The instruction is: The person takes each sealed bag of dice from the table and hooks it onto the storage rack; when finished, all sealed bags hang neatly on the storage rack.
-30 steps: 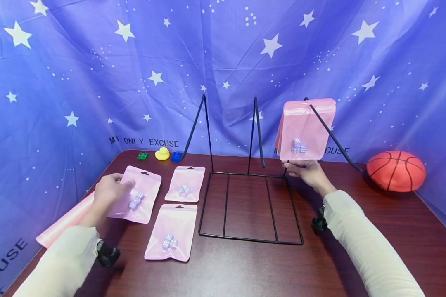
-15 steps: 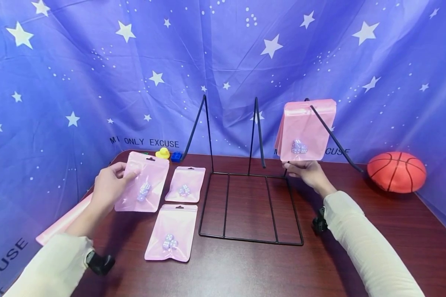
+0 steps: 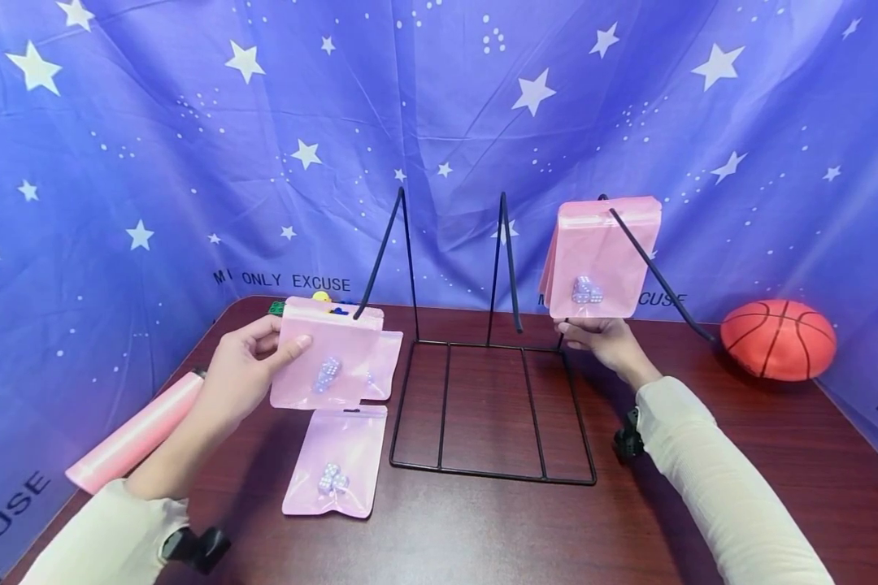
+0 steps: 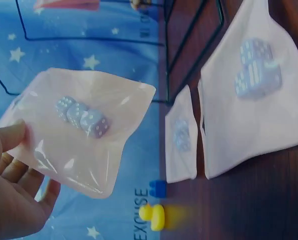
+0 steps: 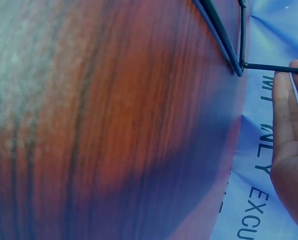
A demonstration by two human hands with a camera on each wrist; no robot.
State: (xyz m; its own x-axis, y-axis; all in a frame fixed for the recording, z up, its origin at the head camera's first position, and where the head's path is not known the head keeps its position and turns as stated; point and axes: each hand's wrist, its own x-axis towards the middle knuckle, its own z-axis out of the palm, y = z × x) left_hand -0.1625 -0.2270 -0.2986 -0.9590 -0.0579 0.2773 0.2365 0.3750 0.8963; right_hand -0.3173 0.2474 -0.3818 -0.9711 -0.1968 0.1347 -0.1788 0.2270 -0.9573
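My left hand pinches a pink zip bag by its left side, thumb on the front. Three pale dice show through it in the left wrist view. The bag's top overlaps the tip of the left hook on a black wire rack. Below the held bag, a second dice bag lies flat; another dice bag is partly hidden behind it. My right hand grips the rack's right upright, low under several pink bags hanging on the right hook. Fingers lie against the wire.
A pink cylinder lies by the left forearm. A red basketball sits at the back right. Along the back left edge are a yellow duck, a blue brick and a green brick. A starry curtain surrounds the table.
The left hand has lifted its zip bag from the table's left side and carried it right to the left hook's tip. The right hand stays at the rack.
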